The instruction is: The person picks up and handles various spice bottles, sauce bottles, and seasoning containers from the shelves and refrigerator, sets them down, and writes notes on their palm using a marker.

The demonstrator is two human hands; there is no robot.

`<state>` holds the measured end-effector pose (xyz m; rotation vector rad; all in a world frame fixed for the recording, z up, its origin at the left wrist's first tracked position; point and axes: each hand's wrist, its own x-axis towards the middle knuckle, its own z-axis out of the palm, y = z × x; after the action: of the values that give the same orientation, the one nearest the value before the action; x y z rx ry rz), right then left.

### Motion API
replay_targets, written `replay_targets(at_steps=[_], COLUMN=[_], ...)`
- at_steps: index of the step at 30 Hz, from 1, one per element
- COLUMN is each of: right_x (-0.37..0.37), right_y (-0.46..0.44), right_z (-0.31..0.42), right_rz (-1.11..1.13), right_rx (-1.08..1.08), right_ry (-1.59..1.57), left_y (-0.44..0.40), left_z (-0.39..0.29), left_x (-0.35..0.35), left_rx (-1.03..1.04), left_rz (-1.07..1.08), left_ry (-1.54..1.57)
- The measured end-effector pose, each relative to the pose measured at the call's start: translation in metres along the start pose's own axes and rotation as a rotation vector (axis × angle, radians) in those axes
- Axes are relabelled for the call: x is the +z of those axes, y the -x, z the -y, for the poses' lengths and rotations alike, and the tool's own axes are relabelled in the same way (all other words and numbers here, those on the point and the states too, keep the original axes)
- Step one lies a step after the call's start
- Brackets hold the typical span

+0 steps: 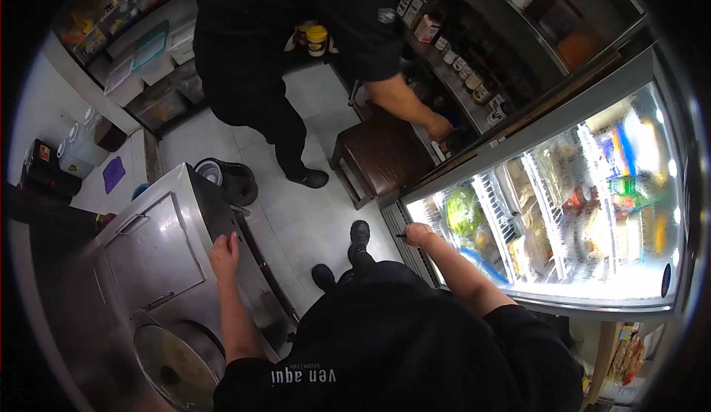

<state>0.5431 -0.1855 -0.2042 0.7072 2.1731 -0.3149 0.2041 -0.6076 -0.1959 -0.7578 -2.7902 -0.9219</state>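
Observation:
My left hand (224, 255) hangs beside the stainless steel counter (157, 245), thumb apart from loosely bent fingers, with nothing visible in it. My right hand (420, 234) is closed in front of the lower corner of a lit glass-door fridge (415, 203). A thin dark object (401, 236) sticks out of its fingers, too small to name. Behind the frosted glass are several packed foods, among them something leafy green (463, 210).
Another person in black (248, 49) bends ahead, a hand (438, 127) reaching to the shelf of jars (474, 82). A brown padded stool (381, 156) stands before the shelves. A black bin (238, 184) and a large lidded pot (174, 364) are at left.

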Motion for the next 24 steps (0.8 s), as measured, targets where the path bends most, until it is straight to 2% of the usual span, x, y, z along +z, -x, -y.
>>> replay_targets(at_steps=[8, 18, 24], right_x=[0.015, 0.007, -0.001], right_y=[-0.019, -0.017, -0.02], right_z=[-0.005, -0.001, 0.005], right_rz=[-0.081, -0.038, -0.016], right_rx=[0.012, -0.018, 0.014], right_ry=[0.063, 0.115, 0.054], left_y=[-0.001, -0.001, -0.002], left_z=[0.002, 0.009, 0.008], left_x=[0.001, 0.006, 0.006], left_rx=[0.0, -0.034, 0.021], left_rz=[0.014, 0.033, -0.013], left_ry=[-0.021, -0.017, -0.028])
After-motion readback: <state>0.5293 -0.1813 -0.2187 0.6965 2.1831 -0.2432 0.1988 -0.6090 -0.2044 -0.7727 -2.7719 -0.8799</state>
